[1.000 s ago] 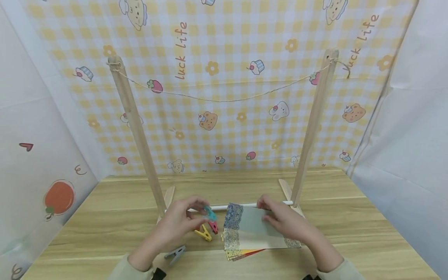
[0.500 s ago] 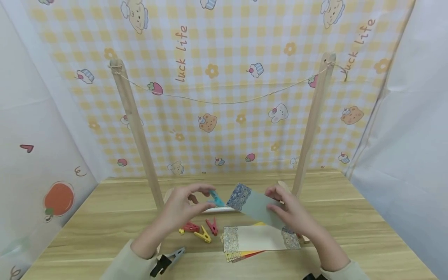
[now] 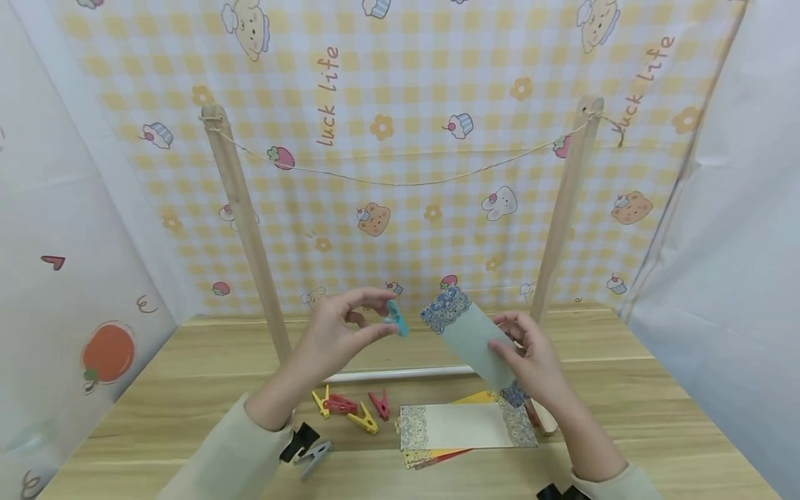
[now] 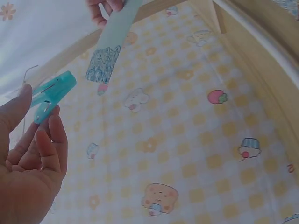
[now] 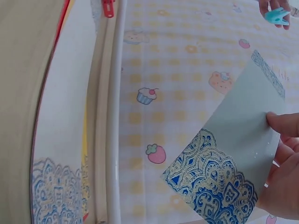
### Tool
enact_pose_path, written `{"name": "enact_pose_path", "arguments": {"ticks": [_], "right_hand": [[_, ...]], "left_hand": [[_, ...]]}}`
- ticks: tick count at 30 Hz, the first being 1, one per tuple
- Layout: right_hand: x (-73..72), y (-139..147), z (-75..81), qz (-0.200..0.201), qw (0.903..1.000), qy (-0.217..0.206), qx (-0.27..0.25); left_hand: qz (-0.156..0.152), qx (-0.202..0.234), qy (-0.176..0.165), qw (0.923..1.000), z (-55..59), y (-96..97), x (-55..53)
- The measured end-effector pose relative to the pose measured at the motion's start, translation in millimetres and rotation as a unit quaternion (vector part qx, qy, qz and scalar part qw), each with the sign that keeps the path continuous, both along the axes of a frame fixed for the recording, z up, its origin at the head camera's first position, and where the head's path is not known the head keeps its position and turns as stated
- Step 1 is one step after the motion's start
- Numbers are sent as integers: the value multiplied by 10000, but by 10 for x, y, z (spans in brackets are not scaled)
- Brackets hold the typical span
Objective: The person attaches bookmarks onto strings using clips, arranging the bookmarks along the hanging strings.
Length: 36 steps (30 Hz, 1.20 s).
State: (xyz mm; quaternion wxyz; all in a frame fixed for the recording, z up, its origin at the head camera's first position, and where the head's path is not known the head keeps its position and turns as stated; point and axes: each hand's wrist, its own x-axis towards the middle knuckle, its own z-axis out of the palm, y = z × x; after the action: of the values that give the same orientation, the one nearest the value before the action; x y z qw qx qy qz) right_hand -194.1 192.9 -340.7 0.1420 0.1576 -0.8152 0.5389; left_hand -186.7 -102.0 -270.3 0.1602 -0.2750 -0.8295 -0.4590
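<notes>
My left hand [image 3: 340, 330] pinches a teal clothespin [image 3: 396, 318] between thumb and fingers, above the white rod. In the left wrist view the clothespin [image 4: 52, 93] points its jaws toward the card. My right hand [image 3: 531, 361] grips a pale green card [image 3: 478, 340] with blue lace-patterned ends by its right edge, thumb on its face. The card is tilted in the air, its upper left end near the clothespin but apart from it. In the right wrist view the card's ornate end [image 5: 217, 184] shows closely. A string [image 3: 400, 184] sags between two wooden posts, above both hands.
A stack of cards, a cream one [image 3: 465, 426] on top, lies on the table. Left of it are red clothespins [image 3: 380, 404], yellow clothespins [image 3: 364, 419] and a grey clothespin [image 3: 314, 458]. Wooden posts [image 3: 250, 236] stand either side, joined low by a white rod [image 3: 400, 373].
My right hand has lifted the green card off the stack and tilted it. My left hand has risen with the teal clothespin, moving slightly right.
</notes>
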Motion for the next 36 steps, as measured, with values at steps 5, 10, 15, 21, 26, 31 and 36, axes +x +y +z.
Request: {"name": "enact_pose_path", "arguments": {"ticks": [5,10,15,21,26,31,36], "right_hand": [[-10,14,87,-255,9984,-130,-497],[-31,39,173,-449,9936,-32,-1038],[-37,29,260,-589,9865,101,-1525],[-32,5,335,-1105,9755,214,-1888],[-66,-25,427,-1252,9636,484,-2314],[-89,-38,531,-1160,9564,593,-2613],[-105,-12,633,-1222,9484,771,-2824]], "left_hand": [[45,156,77,9998,160,108,-27],[-148,185,89,9997,272,245,-37],[-386,396,597,9967,418,356,-75],[-373,445,1022,9931,710,404,-110],[-393,565,1236,9899,922,456,-127],[-388,751,1292,9880,1048,524,-163],[-441,971,1399,9844,1215,608,-257]]}}
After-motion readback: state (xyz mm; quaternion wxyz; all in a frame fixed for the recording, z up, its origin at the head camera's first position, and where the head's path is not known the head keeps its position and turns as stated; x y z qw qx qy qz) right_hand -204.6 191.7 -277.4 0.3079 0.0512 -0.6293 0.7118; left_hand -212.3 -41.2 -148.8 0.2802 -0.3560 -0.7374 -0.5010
